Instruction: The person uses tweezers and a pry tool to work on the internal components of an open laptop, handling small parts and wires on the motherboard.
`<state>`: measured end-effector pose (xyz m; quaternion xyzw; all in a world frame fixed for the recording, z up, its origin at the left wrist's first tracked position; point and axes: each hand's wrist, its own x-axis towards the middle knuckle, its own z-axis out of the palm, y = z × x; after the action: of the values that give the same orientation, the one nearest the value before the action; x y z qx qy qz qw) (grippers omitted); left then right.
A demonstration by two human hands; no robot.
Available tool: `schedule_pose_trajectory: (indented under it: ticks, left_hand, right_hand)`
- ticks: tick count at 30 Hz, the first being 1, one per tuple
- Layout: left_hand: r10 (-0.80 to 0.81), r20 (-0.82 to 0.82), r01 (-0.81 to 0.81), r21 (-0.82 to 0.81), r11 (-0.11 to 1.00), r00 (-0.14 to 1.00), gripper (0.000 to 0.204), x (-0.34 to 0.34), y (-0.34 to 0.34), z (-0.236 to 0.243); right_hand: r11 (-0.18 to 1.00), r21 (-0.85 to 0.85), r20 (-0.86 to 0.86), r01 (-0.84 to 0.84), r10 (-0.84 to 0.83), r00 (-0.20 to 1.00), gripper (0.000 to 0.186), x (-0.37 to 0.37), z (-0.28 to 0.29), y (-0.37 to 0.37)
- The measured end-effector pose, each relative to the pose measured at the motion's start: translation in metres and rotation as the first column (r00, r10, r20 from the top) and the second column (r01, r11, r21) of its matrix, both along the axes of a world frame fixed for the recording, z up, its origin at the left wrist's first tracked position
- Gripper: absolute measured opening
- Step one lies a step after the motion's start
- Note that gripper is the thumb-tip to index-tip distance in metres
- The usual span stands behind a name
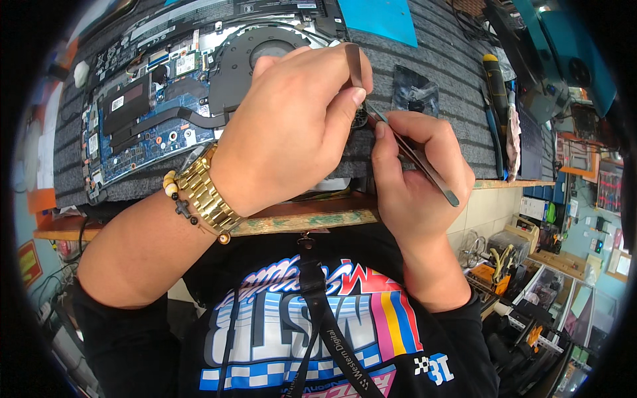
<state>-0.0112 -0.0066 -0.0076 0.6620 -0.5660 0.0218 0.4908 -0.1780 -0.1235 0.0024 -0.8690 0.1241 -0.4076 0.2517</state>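
Note:
My left hand (285, 126) reaches across the laptop's near right side, its thumb and forefinger closed on dark metal tweezers (355, 63) whose wide end points up. My right hand (424, 159) pinches another pair of metal tweezers (424, 171), tips toward the left thumb. Between the two hands is a small dark round part (360, 119), mostly hidden, so its kind cannot be made out. Beneath and left of my left hand lies an opened laptop (159, 99) with a blue circuit board, a copper-dark heat pipe (172, 118) and a black fan (255, 50).
A ribbed grey mat (451, 53) covers the bench, whose worn wooden edge (305, 222) runs in front of me. Past my right hand lie a dark shiny pouch (415, 89) and a yellow-and-black screwdriver (494, 79). A blue sheet (381, 20) is at the back.

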Motion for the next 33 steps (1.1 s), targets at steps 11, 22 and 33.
schedule_pose_trajectory:
  ticks: [11,22,33]
  left_hand:
    - [-0.028,-0.108,0.03,0.02,0.999,0.994,0.011,-0.0007,0.0018,0.0]
    - [-0.037,-0.205,0.03,-0.036,0.999,0.978,0.007,-0.0003,-0.0011,-0.0021]
    - [-0.037,-0.218,0.028,-0.043,0.999,0.975,0.007,-0.0006,-0.0016,-0.0018]
  right_hand:
    - [0.995,-0.059,0.056,-0.086,0.089,0.994,0.022,0.0051,-0.003,-0.0042]
    - [0.998,-0.05,0.003,-0.041,0.041,0.999,0.021,0.0068,-0.0006,-0.0026]
    - [0.997,-0.064,-0.014,-0.039,0.039,0.999,0.02,0.0066,-0.0015,-0.0043]
